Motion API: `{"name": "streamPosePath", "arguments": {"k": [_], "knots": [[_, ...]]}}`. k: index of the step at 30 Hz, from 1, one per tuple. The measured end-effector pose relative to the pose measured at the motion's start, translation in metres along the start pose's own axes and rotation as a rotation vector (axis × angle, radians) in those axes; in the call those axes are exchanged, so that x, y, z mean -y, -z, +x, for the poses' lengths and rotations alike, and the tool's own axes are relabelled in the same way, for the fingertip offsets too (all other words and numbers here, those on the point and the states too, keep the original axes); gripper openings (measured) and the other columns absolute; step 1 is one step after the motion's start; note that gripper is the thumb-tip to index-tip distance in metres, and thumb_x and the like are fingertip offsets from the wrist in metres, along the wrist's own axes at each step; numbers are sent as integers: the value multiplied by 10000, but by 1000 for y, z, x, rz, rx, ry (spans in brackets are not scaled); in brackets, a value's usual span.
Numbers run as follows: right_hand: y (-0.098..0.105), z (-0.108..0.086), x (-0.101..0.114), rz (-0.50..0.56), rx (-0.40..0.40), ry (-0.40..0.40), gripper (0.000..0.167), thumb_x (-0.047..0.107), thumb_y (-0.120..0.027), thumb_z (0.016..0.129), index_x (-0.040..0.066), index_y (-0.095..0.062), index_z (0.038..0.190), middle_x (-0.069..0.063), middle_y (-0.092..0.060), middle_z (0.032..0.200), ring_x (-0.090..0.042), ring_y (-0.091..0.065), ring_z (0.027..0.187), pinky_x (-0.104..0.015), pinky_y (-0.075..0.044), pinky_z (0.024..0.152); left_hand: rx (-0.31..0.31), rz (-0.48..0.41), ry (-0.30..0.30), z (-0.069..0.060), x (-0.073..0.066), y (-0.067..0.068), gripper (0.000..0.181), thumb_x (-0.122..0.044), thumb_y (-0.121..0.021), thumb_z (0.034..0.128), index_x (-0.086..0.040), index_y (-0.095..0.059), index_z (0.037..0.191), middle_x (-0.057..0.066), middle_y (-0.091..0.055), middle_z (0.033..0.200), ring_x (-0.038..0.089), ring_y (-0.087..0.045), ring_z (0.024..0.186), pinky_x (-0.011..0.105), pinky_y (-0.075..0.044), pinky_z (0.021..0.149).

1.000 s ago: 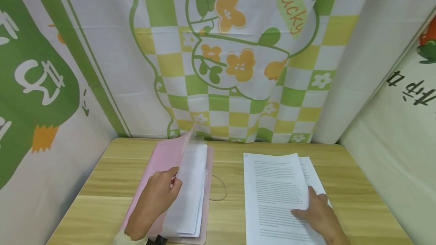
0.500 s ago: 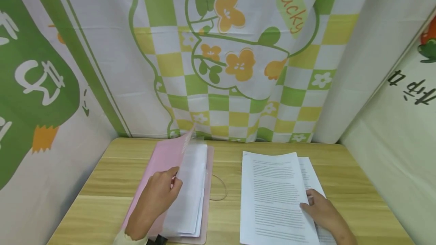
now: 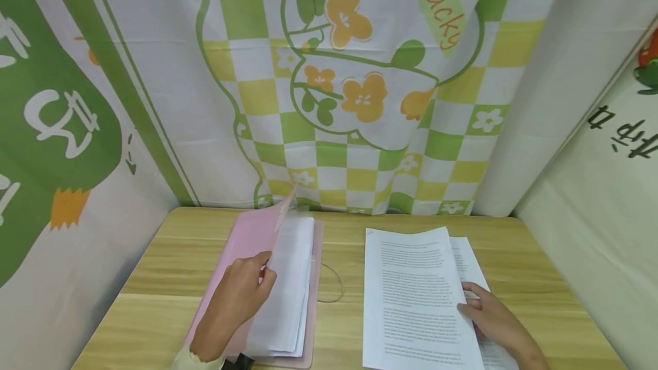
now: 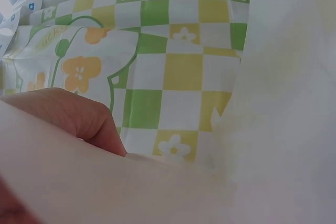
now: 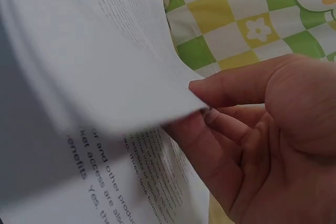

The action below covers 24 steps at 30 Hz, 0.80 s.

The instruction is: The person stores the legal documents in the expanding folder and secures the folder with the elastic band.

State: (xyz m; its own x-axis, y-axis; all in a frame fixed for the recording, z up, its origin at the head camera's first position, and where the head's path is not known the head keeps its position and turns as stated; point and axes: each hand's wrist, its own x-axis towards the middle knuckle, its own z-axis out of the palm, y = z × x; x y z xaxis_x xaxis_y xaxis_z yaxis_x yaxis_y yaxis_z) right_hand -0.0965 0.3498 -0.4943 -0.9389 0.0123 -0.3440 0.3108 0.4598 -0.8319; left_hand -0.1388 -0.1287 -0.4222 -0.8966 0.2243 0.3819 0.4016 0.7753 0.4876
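Note:
On the left of the table lies a pink folder [image 3: 252, 236], its cover lifted at a slant. My left hand [image 3: 239, 290] pinches that cover's edge. White papers [image 3: 285, 301] sit inside the folder, and a thin elastic loop [image 3: 339, 284] sticks out from its right side. At the right, my right hand [image 3: 493, 316] pinches the right edge of a printed sheet [image 3: 411, 296] between thumb and fingers. In the right wrist view the sheet's edge bends up above another printed page [image 5: 100, 192]. That lower page shows at the right in the head view too.
The wooden table [image 3: 344, 330] has bare wood between the folder and the sheets. A checkered curtain [image 3: 329, 156] hangs right behind its back edge, and printed cloth hangs on both sides. A dark band [image 3: 239, 362] sits at my left wrist.
My right hand has gone from lying over the sheet's right side to pinching its edge, moving slightly right. The sheet has shifted a little left. My left hand and the folder hold still.

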Motion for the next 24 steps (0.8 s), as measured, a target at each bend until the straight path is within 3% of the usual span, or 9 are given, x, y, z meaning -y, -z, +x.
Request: {"name": "streamPosePath", "arguments": {"k": [10, 17, 24], "knots": [[3, 1, -7, 137, 29, 9, 689, 68, -587, 1009, -64, -208, 1569, -284, -624, 1288, -295, -701, 878, -409, -582, 682, 0, -7, -2, 0, -2, 1, 122, 26, -620, 839, -86, -610, 793, -70, -497, 618, 93, -447, 541, 279, -400, 480], [5, 0, -10, 248, 104, 78, 742, 66, -586, 1014, -98, -117, 1566, -271, -630, 1280, -274, -706, 916, -411, -584, 721, 19, -7, 7, 0, -3, 2, 144, 33, -627, 848, 21, -706, 968, -40, -554, 660, 100, -476, 567, 285, -431, 508], [4, 2, -10, 337, 139, 114, 743, 72, -577, 1029, -97, -87, 1562, -154, -674, 1229, -247, -707, 963, -423, -586, 764, 8, -1, 3, 0, -2, 1, 71, 24, -619, 844, -37, -654, 850, -69, -501, 625, 93, -447, 539, 277, -405, 484]]}}
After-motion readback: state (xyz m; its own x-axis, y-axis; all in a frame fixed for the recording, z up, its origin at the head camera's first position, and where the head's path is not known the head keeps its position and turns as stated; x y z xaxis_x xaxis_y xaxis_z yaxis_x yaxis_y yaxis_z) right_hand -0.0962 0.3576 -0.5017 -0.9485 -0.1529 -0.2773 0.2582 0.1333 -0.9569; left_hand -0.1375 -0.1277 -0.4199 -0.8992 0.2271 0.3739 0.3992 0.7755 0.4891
